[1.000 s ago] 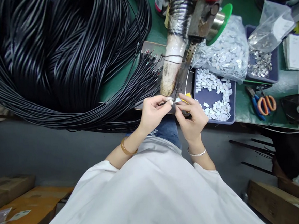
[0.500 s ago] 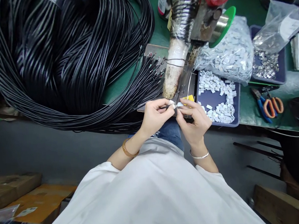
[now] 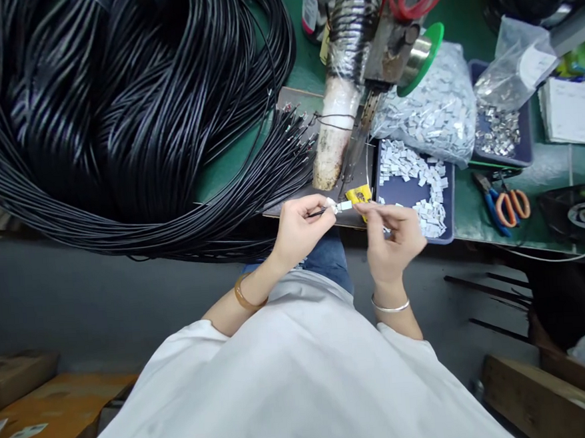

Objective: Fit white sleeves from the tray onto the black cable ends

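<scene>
My left hand (image 3: pixel 297 230) pinches the end of a thin black cable (image 3: pixel 317 212) that carries a small white connector piece (image 3: pixel 344 206) at its tip. My right hand (image 3: pixel 392 237) hovers just to the right of that tip, apart from it, its fingers loosely curled and blurred by motion. Both hands are at the bench's front edge, below the wrapped nozzle (image 3: pixel 334 133) of a machine. A blue tray (image 3: pixel 446 205) of small white pieces lies right beside my right hand.
A big bundle of black cables (image 3: pixel 115 111) fills the left of the green bench, their stripped ends fanned toward the nozzle. A bag of white pieces (image 3: pixel 430 109), a second tray with metal parts (image 3: pixel 501 131), pliers and scissors (image 3: pixel 504 204) lie at the right. Cardboard boxes (image 3: pixel 49 403) sit on the floor.
My right hand has let go of the white piece and drawn back to the right. My left hand still holds the cable end, which now carries the piece.
</scene>
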The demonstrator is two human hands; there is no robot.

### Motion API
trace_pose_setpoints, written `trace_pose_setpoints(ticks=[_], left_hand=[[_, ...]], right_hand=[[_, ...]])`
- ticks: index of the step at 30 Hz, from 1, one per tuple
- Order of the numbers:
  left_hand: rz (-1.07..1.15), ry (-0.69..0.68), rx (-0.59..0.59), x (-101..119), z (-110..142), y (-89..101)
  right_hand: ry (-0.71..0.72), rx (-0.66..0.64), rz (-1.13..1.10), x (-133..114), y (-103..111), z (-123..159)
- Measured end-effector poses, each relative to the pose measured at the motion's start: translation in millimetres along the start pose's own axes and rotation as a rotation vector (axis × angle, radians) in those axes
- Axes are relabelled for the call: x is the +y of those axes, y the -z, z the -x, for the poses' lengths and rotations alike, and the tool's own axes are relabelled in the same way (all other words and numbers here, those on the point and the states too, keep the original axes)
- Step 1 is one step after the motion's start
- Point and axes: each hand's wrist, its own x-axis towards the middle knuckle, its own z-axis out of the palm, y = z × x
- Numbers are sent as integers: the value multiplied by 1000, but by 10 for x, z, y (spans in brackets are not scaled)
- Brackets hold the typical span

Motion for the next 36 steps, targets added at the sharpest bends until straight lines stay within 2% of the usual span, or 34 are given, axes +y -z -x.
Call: trace_pose_setpoints(ticks=[3,11,18,25,28,30,31,34,36], left_hand=[[-16,-24,-10,-21,-7,4],[-87,-100,26,14,-34,-4],[-39,-30,-2,-7,-40,14],[-19,8,11,-46,-28,0],[-17,9,-11,-39,-14,13],[-37,3,-21,-36,-6,25],[-47,-1,-19,-36,-3,31],[-42,-9,-14,-33,8,48],[-31,-17,-60,-29,27,67]], right_hand=[[102,-113,95,44,-64,14],[180,-99,119,62,-152,-68],[164,-92,91,54,-132,-46],[142,-142,97,88,-110,-15],[33,-150,48,88,-72,-8],[-43,-82,14,94,-17,-3],[-37,-11,15,96,16,-2],[113,264,39,84,107,-13],[154,320,-21,61,143,-29]])
